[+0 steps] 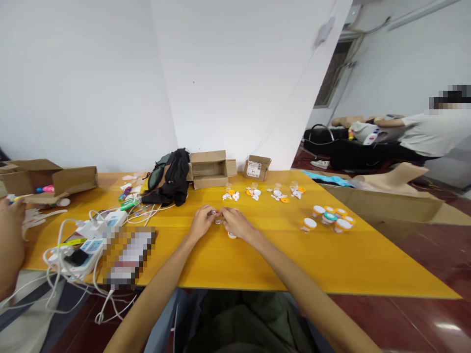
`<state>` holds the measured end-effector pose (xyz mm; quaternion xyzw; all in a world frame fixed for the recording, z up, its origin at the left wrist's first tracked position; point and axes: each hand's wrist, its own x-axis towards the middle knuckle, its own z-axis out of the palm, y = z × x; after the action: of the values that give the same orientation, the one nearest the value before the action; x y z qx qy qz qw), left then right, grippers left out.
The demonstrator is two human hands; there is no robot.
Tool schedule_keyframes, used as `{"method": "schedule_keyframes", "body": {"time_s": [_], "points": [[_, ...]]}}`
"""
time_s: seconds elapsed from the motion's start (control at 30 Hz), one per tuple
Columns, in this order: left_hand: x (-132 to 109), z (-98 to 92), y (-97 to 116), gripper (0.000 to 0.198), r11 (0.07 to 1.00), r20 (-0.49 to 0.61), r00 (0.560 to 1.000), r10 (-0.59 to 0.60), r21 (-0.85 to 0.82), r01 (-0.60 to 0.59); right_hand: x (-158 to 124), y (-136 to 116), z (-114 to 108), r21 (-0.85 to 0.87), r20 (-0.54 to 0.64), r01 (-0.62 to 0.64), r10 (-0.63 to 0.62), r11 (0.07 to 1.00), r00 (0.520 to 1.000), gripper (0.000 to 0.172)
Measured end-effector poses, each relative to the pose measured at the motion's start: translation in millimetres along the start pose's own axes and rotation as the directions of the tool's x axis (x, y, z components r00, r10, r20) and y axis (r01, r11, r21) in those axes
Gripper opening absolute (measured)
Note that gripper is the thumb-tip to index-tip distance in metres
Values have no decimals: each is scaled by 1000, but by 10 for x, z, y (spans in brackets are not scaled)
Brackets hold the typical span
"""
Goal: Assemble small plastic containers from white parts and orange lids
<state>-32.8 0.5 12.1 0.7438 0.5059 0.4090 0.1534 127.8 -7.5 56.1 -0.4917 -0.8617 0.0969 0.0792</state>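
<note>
My left hand (201, 221) and my right hand (236, 222) meet over the middle of the table, fingers bent in a pinch. Between the fingertips is a small white piece with dark holes (213, 212), gripped by my left hand. What the right fingertips hold is too small to make out. Just below them lies a similar white piece with dark spots (218, 221). A white round part (231, 235) shows at the underside of my right hand. Farther back sit several small groups of loose white and orange parts (235, 196), each near a clear cup (278, 186).
Several lidded jars (309, 224) stand at the right. Cardboard boxes (209, 169) and a black bag (172, 176) are at the back. Left lie power strips (91, 252), cables and a blurred phone (130, 257). Another person's arm (11, 245) reaches in; one person (434, 127) sits far right.
</note>
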Motion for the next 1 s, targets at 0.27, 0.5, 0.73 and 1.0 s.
{"method": "schedule_keyframes", "body": {"time_s": [0.27, 0.5, 0.73, 1.0], "points": [[35, -31, -46, 18, 999, -93, 996, -13, -51, 8, 120, -59, 68, -3, 22, 28, -28, 1000, 999, 24], [20, -8, -4, 17, 998, -110, 994, -18, -63, 12, 49, 11, 46, -113, 17, 65, -64, 991, 998, 30], [-3, 1, 46, 17, 995, -77, 997, -16, -96, 8, 18, -23, -7, -128, 33, 82, -78, 988, 996, 36], [-11, 48, 67, 18, 993, -30, 999, 31, -111, -34, 7, 161, 105, 27, -63, 89, -88, 996, 994, 23]]}}
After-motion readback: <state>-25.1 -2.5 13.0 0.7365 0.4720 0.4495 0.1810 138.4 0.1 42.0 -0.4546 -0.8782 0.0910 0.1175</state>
